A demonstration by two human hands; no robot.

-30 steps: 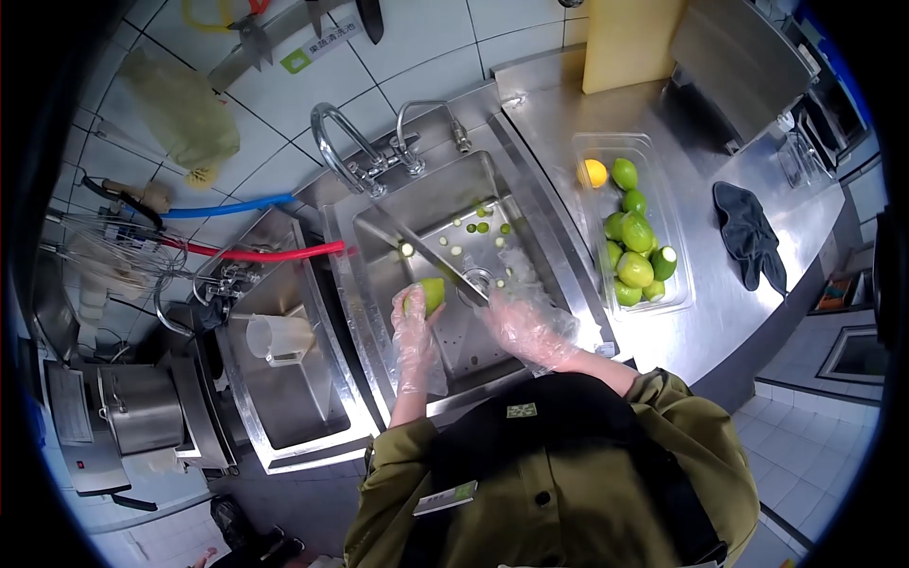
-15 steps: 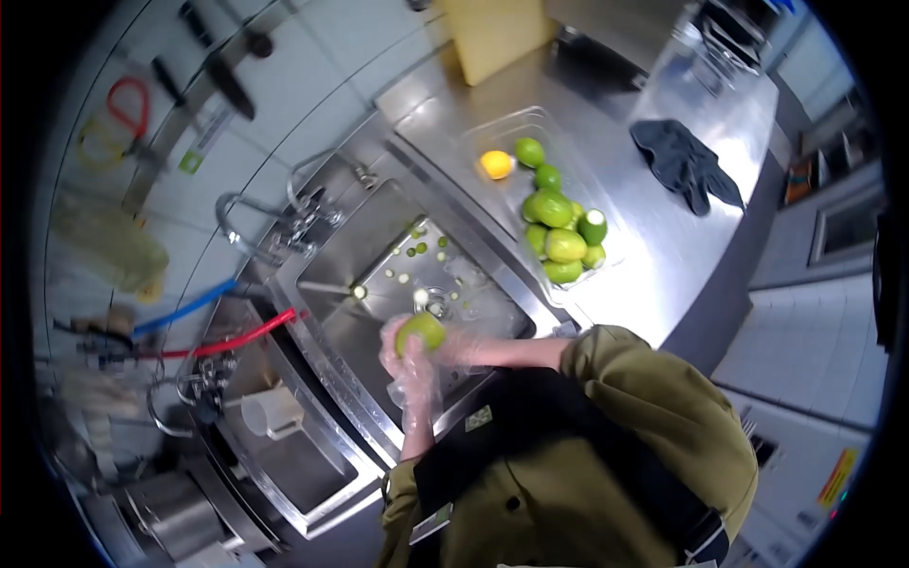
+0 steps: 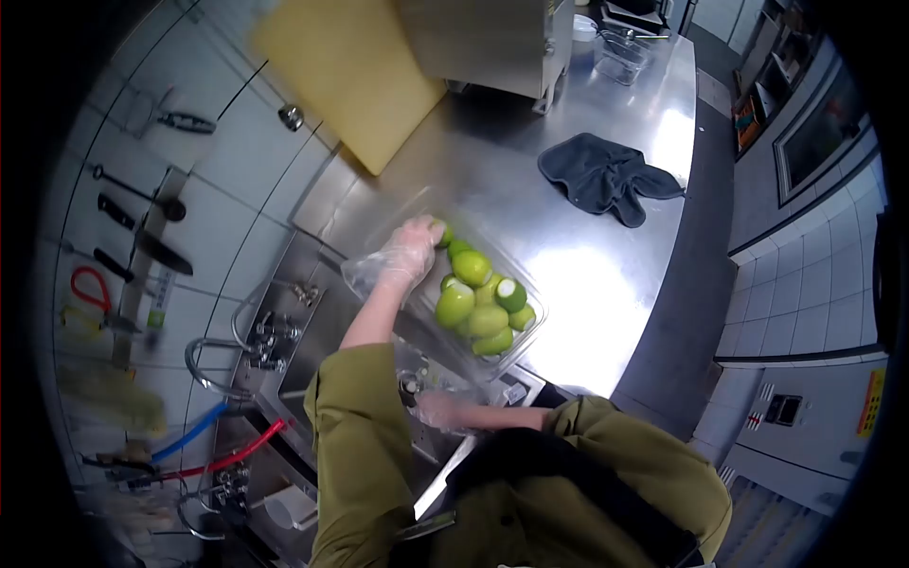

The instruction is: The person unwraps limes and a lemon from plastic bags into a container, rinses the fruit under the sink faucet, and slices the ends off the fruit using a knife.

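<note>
My left hand (image 3: pixel 409 251), in a clear plastic glove, reaches into the far left end of a clear tray (image 3: pixel 532 333). Its fingers are curled down beside a green lime (image 3: pixel 444 235); what they close on is hidden. Several more limes (image 3: pixel 489 320) lie heaped in the tray, and one dark green fruit (image 3: pixel 511 294) shows a pale cut end. Over the sink (image 3: pixel 327 317), below the tray, my gloved right hand (image 3: pixel 440 409) is blurred, and its fingers and anything in them cannot be made out. The orange fruit is not visible.
A dark cloth (image 3: pixel 606 178) lies on the steel counter (image 3: pixel 492 142). Behind the tray, a yellow board (image 3: pixel 346 80) leans beside a steel appliance (image 3: pixel 488 43). Faucets (image 3: pixel 222 364) stand at the sink's left. Knives (image 3: pixel 163 254) hang on the tiled wall.
My left hand has moved from over the sink, where it held a lime, up to the tray. The view has swung right. The knife seen earlier at my right hand is no longer distinguishable.
</note>
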